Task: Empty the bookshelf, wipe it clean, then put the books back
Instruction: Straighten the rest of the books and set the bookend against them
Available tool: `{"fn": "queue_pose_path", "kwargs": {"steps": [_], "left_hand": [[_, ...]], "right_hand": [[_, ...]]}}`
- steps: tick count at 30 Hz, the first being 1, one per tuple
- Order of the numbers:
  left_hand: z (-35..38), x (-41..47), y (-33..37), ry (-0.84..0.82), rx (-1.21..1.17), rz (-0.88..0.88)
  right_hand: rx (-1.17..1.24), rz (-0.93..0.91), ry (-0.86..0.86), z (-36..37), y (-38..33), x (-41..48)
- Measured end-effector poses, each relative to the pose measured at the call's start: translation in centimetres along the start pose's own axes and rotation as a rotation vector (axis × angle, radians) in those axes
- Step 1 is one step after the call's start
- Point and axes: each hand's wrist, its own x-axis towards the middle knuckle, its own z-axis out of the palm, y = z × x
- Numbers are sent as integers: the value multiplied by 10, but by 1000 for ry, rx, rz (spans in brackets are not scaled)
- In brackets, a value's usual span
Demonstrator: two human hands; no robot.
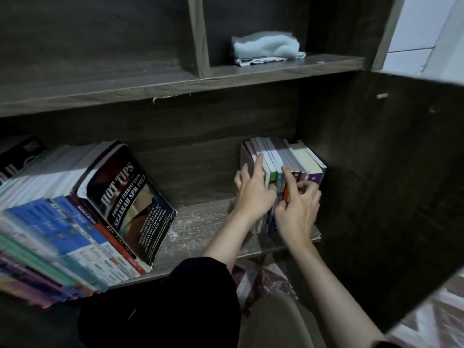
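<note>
Small books point(283, 167) upright at centre-right of frame, against bookshelf point(200, 222) side wall. My left hand point(253, 194) spread flat, bracing row's end. Right hand point(298, 212) curled, pinching spines. I'd squeeze both ends and move the row as one block, kept upright.

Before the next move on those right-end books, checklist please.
1. Left hand touches upright books: ok, index finger on their top edge.
2. Right hand grips them: ok, fingers curled on the spines.
3. Those books standing on edge: ok.
4. Cloth at hand: ok, lies on upper shelf.
5. Leaning books at left steady: cannot tell, they tilt right.
6. Lower shelf board clean: not ok, pale marks show.
</note>
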Motion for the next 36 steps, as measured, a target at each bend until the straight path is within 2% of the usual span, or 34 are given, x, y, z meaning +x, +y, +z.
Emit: {"fn": "queue_pose_path", "kwargs": {"steps": [2, 5, 10, 14, 17, 20, 26, 36], "left_hand": [[-2, 1, 0, 32, -132, -43], [-7, -1, -5, 2, -155, -9], [-15, 0, -18, -102, 88, 48], [-12, 3, -14, 6, 164, 73], [-6, 8, -13, 165, 230, 64], [-4, 11, -15, 233, 252, 0], [-13, 9, -21, 236, 221, 25], [-6, 12, -8, 156, 233, 103]], "right_hand": [[-10, -39, 26, 1, -2, -1], [89, -81, 31, 4, -6, 0], [368, -60, -24, 7, -9, 0], [555, 54, -52, 3, -3, 2], [573, 64, -109, 2, -4, 4], [534, 49, -108, 3, -7, 3], [538, 139, 32, 8, -5, 6], [543, 129, 32, 4, -3, 0]]}}
